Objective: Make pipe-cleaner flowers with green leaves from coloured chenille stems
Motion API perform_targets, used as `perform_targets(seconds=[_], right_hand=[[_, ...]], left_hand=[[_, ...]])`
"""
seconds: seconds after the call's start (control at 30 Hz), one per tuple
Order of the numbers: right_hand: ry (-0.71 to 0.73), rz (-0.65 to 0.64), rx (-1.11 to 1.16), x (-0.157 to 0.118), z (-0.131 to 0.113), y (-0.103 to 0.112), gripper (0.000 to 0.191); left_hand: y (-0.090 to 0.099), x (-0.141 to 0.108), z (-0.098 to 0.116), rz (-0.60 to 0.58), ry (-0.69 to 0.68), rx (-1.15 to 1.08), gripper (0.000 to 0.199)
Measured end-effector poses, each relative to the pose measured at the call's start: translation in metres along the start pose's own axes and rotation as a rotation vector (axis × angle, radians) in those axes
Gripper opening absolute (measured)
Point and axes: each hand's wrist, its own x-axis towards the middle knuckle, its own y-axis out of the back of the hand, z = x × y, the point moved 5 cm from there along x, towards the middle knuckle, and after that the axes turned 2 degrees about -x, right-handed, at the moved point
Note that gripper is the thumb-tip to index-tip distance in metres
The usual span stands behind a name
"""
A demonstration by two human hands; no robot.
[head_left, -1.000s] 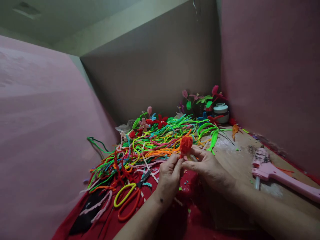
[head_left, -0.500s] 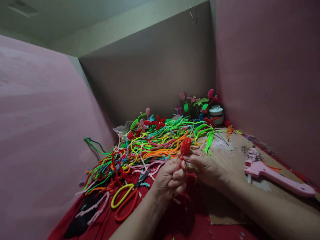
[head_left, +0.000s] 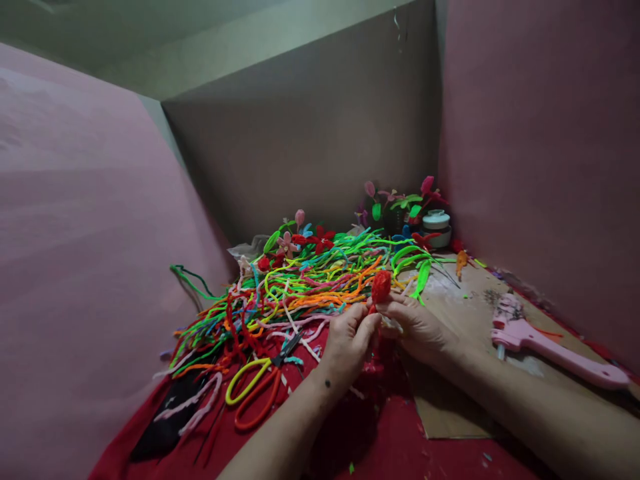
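Observation:
A fuzzy red flower bud (head_left: 381, 287) stands upright between my two hands, in front of a heap of coloured pipe cleaners (head_left: 310, 283). My left hand (head_left: 351, 337) pinches the base of the bud between thumb and fingers. From the right, my right hand (head_left: 413, 323) holds the bud's lower side with its fingertips; its other fingers are partly hidden. Scissors (head_left: 255, 393) with one yellow and one red-orange handle lie to the left of my left forearm.
A pink glue gun (head_left: 555, 350) lies on a cardboard sheet (head_left: 450, 407) at the right. Fuzzy flowers (head_left: 320, 239) and a white-lidded jar (head_left: 436, 227) are at the back. A black item (head_left: 165, 417) lies at the left on red cloth.
My left hand has turned, its thumb now extended up along the bud's base. The bud has shifted slightly right. The whole view has shifted a little.

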Motion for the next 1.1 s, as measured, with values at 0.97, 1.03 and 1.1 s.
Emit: perform_targets(seconds=[0.97, 1.03, 1.1], right_hand=[[0.009, 0.084, -0.049, -0.006, -0.001, -0.003, 0.017], [0.03, 0.105, -0.034, -0.006, -0.001, -0.001, 0.017], [0.043, 0.11, -0.03, -0.007, -0.001, 0.0, 0.017]], left_hand=[[0.0, 0.002, 0.0, -0.019, -0.129, 0.095, 0.017], [0.001, -0.001, 0.004, 0.106, -0.27, 0.324, 0.009], [-0.002, -0.001, 0.001, 0.12, -0.256, 0.345, 0.014]])
